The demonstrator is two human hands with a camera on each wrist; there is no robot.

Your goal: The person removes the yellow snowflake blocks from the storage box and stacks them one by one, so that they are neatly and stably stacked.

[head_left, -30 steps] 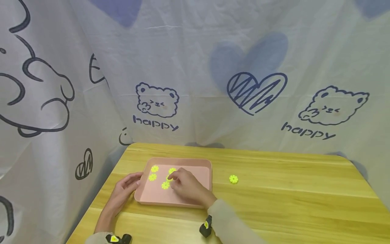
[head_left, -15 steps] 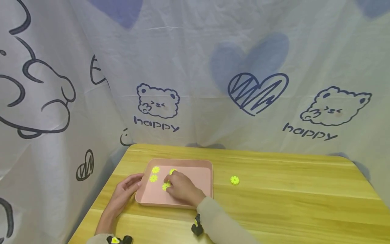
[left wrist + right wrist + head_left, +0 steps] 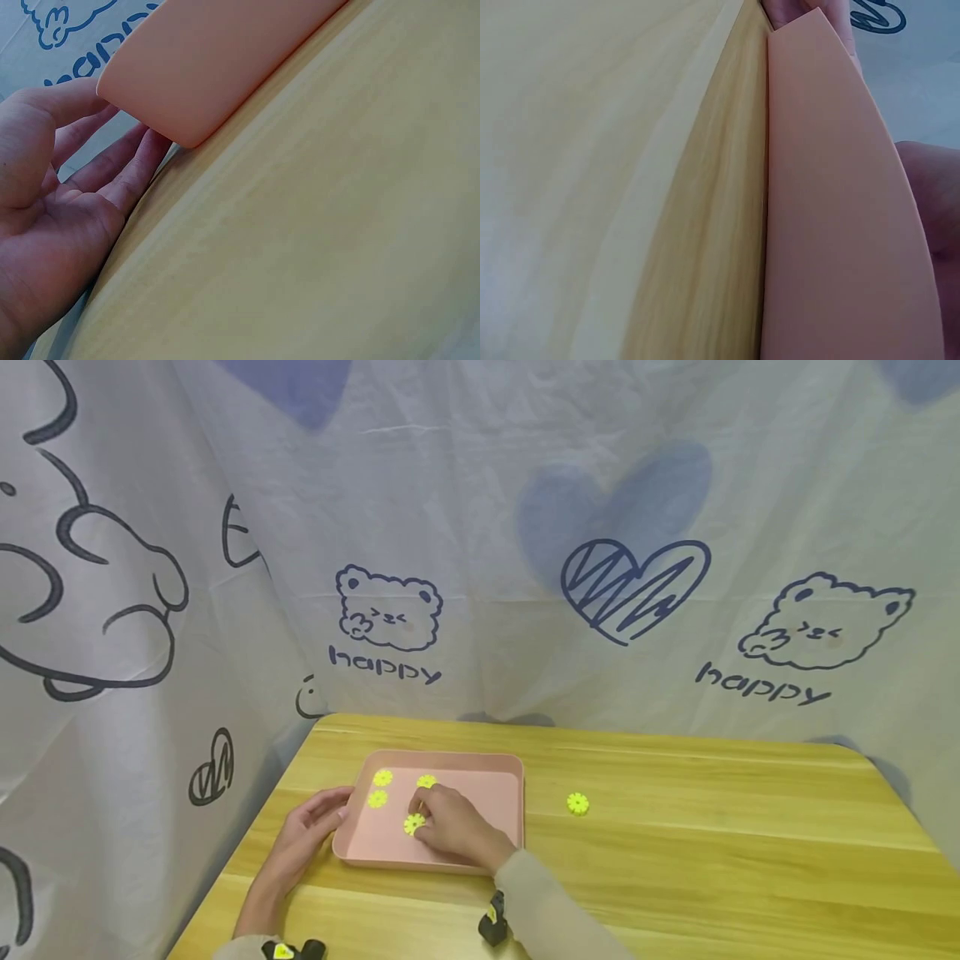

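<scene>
A shallow pink tray [image 3: 375, 852] lies on the table, with several yellow flower-shaped plastic pieces inside. My left hand [image 3: 303, 831] rests its fingers and thumb against the tray's left outer wall; the left wrist view shows the fingers [image 3: 139, 161] loosely bent at the tray's corner [image 3: 187, 82]. Over the tray's middle, my right hand [image 3: 457, 827] has curled fingers and pinches the nearest flower-shaped piece [image 3: 412, 825] between thumb and index finger. Another such piece [image 3: 427, 782] sits just beyond its knuckles. The right wrist view shows mainly the tray's outer wall [image 3: 840, 202].
Two more yellow pieces, an upper one [image 3: 383, 777] and a lower one [image 3: 377, 798], lie at the tray's left. A single piece [image 3: 577, 803] lies on the wooden table [image 3: 712, 860] right of the tray. A printed white curtain [image 3: 480, 527] hangs behind.
My right hand first moved left over the nearest flower-shaped piece, then slightly back right. That piece has shifted a little right and nearer. The left hand stays at the tray.
</scene>
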